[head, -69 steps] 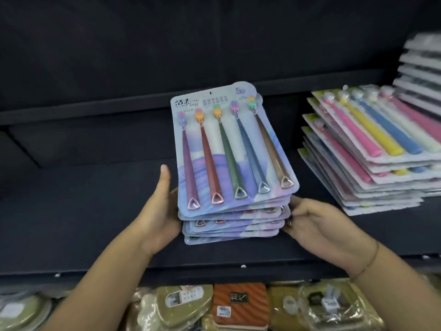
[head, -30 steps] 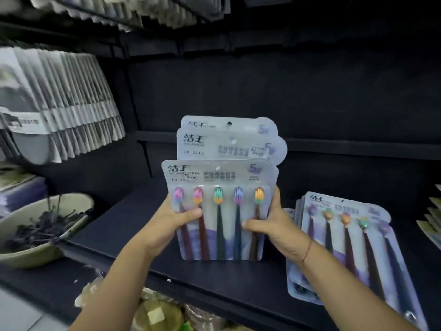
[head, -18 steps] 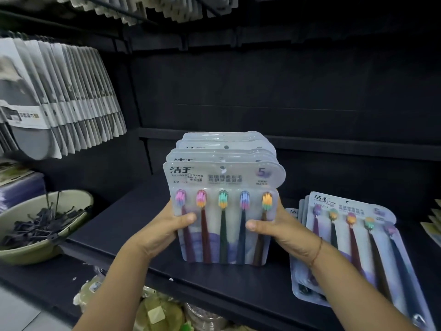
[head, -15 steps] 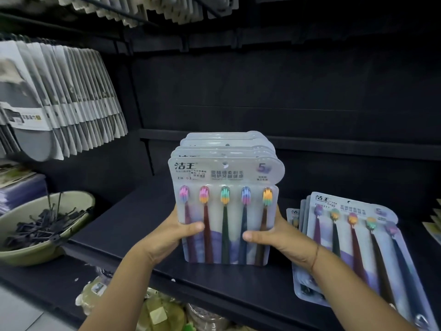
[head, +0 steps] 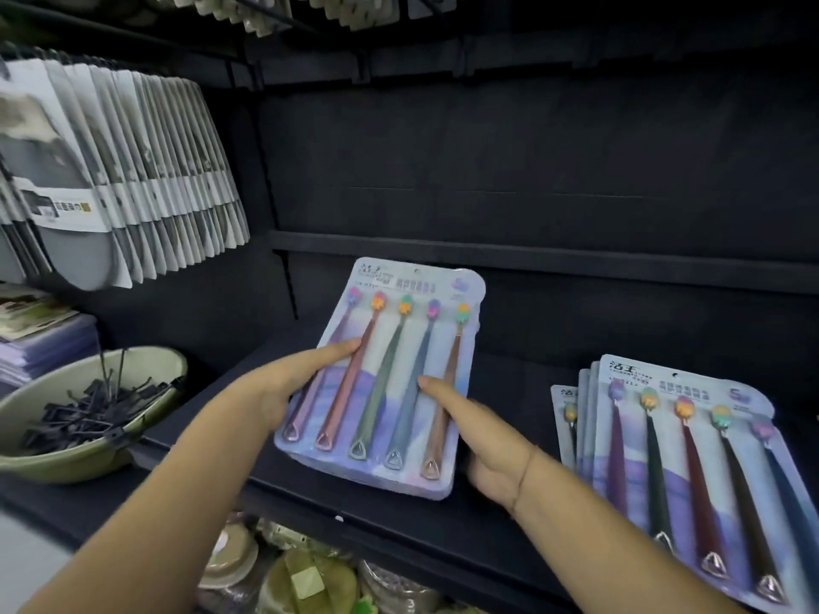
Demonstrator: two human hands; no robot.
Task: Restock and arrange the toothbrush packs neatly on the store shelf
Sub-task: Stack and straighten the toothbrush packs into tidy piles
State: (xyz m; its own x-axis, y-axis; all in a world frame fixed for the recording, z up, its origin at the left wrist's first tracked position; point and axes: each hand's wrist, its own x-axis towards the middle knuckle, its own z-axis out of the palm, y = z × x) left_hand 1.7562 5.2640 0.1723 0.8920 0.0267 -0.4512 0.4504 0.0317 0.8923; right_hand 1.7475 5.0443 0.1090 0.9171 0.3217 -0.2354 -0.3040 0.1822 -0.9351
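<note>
A stack of toothbrush packs (head: pixel 401 347), each a pale card with several coloured brushes, is tipped back low over the black shelf (head: pixel 230 392). My left hand (head: pixel 288 383) grips its left edge, thumb across the front. My right hand (head: pixel 478 440) grips the right edge, thumb on the card face and fingers hidden behind. A second stack of the same packs (head: pixel 691 471) lies flat on the shelf to the right.
A green bowl of black clips (head: pixel 84 418) sits at the shelf's left end. Grey-and-white hanging packs (head: pixel 115 179) fill the rack above it. Wrapped goods (head: pixel 301 573) show on the lower shelf. The black back wall (head: pixel 532 170) stands behind.
The held stack, upright a moment ago, has tilted backward toward lying flat. Both hands have kept their hold on its sides and moved down with it.
</note>
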